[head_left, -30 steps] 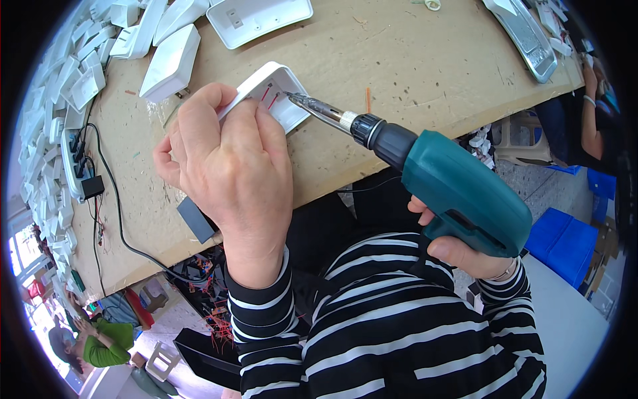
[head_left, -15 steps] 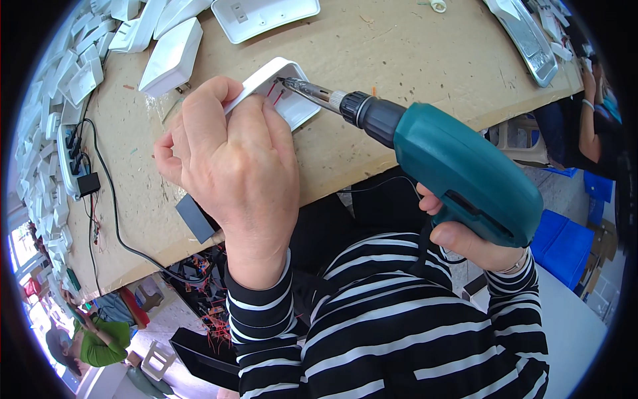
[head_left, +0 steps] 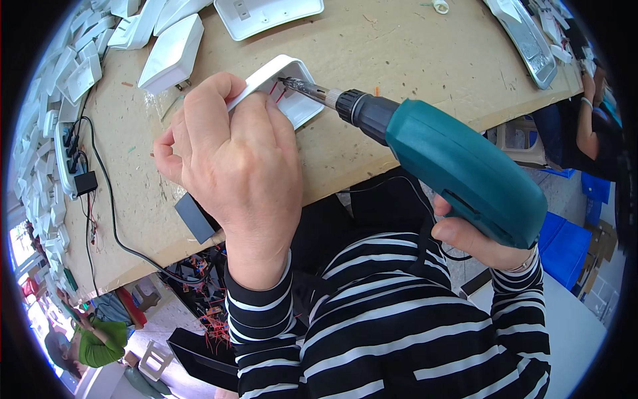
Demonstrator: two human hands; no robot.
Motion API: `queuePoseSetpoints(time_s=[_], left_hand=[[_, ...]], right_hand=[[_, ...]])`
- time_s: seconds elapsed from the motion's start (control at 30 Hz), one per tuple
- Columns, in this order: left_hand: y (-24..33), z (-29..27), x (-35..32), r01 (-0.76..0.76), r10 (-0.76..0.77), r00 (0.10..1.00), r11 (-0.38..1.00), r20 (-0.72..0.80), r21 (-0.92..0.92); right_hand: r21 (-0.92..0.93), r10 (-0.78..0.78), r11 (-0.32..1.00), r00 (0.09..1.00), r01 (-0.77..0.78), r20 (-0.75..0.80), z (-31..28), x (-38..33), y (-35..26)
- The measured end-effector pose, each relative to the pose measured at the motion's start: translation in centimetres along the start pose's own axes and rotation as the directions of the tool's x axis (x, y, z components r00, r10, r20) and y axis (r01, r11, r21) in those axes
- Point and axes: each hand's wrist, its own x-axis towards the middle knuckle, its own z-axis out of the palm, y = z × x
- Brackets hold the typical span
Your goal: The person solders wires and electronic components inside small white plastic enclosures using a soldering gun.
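Observation:
My left hand [head_left: 242, 149] grips a small white plastic housing [head_left: 304, 112] by its near left wall, tilting it so its hollow inside faces right. Short red wires [head_left: 273, 88] show inside, and my fingers partly cover them. My right hand [head_left: 478, 245] is wrapped round the handle of a teal pistol-shaped soldering iron [head_left: 458, 159]. Its dark metal tip reaches into the housing beside the wires; whether it touches metal there I cannot make out. A thin tip of something reddish pokes out by my left little finger.
White housings [head_left: 174, 53] pile up along the left, with another housing [head_left: 269, 13] at the back. A power strip [head_left: 68, 156] with black cables lies at left, a dark block [head_left: 196, 218] at the near edge. Below sits a box of red wires [head_left: 216, 319]. Other people are at both sides.
The soldering iron's body has dropped slightly and my right hand has moved a little down and right. Its tip stays inside the housing; my left hand and the housing have barely shifted.

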Motion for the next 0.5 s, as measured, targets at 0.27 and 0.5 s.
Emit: queuePoseSetpoints(time_s=[0.27,0.5], left_hand=[[-0.19,0.10,-0.04,-0.017,0.017,1.000,1.000,-0.013,-0.007],[-0.14,0.12,-0.03,-0.020,0.020,1.000,1.000,-0.013,0.000]], right_hand=[[0.018,-0.003,1.000,1.000,0.003,0.012,-0.14,0.13,-0.11],[-0.008,0.001,1.000,1.000,-0.001,0.011,-0.09,0.07,0.03]])
